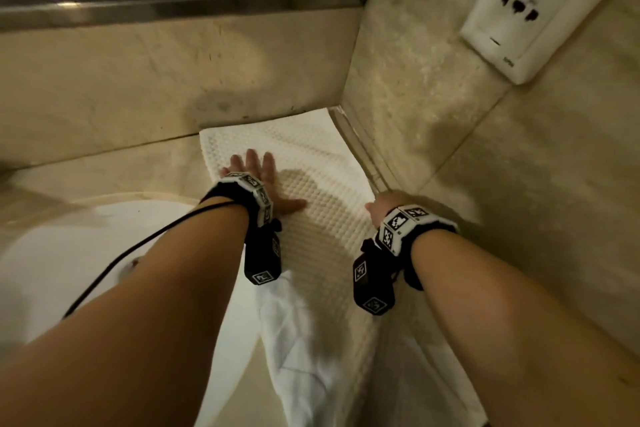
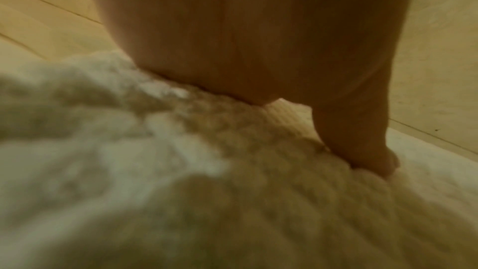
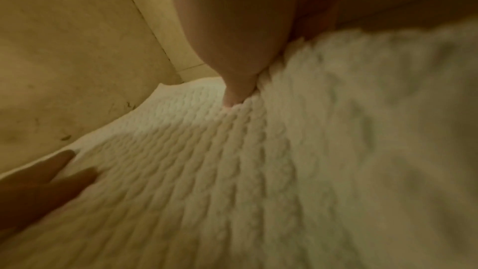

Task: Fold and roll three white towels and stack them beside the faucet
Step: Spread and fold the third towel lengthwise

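- Only the head view showed us both hands: left hand [image 1: 258, 180] lay spread flat on the one towel [image 1: 311, 163] on the desk [image 1: 104, 166].
- Right hand [image 1: 382, 206] touched the towel's edge; its grip we could not tell.
- Right wrist view showed two left fingers [image 3: 64, 171].

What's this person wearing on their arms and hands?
Bare forearms, no sleeves or gloves. Each wrist carries a black strap with white blocks printed with black square markers, left hand and right hand alike. A black cable trails from the left band.
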`<state>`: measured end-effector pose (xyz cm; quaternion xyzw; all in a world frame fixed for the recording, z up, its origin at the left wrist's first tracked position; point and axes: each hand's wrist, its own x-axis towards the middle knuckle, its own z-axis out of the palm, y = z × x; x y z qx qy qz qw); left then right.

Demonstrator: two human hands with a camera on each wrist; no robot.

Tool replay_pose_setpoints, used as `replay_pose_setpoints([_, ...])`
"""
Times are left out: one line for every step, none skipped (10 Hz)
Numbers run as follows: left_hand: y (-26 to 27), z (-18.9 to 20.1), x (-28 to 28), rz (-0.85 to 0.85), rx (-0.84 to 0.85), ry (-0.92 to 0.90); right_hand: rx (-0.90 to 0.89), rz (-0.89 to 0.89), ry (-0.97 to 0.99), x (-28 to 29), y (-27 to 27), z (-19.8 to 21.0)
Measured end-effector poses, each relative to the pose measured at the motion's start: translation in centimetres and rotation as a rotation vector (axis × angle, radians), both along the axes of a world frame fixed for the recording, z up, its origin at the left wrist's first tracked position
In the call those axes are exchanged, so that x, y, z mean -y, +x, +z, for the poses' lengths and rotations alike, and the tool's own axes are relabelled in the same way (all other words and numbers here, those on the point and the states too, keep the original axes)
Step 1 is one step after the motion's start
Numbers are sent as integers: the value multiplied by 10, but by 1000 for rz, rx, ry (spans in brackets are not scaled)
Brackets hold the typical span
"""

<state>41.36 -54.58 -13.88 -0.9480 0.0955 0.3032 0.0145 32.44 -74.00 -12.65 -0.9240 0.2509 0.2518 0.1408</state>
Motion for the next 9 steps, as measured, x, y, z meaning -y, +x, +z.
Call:
replay_pose_setpoints([-2, -3, 0, 10, 0, -19, 29, -75, 38, 7, 2, 2])
replay_pose_setpoints([-5, 3, -5, 4, -8, -47, 83, 0, -35, 7, 12, -6])
replay_pose_setpoints([-5, 11, -7, -2, -56, -45, 96, 336, -65, -9, 24, -4])
replay_pose_setpoints([-9, 6, -15, -42, -72, -20, -16, 525, 63, -27, 38, -13])
replay_pose_setpoints([-16, -6, -26, -89, -31, -61, -53, 543, -11, -24, 40, -31])
replay_pose_setpoints([-17, -11, -27, -94, -14, -75, -16, 523, -32, -19, 49, -34])
replay_pose_setpoints([-17, -17, -24, -84, 0, -50, -18, 471, -34, -22, 67, -32])
replay_pose_setpoints([-15, -20, -23, -79, 3, -32, -37, 456, -47, -26, 76, -31])
replay_pose_setpoints([-13, -20, -23, -71, 11, -27, 10, 450, -28, -25, 69, -29])
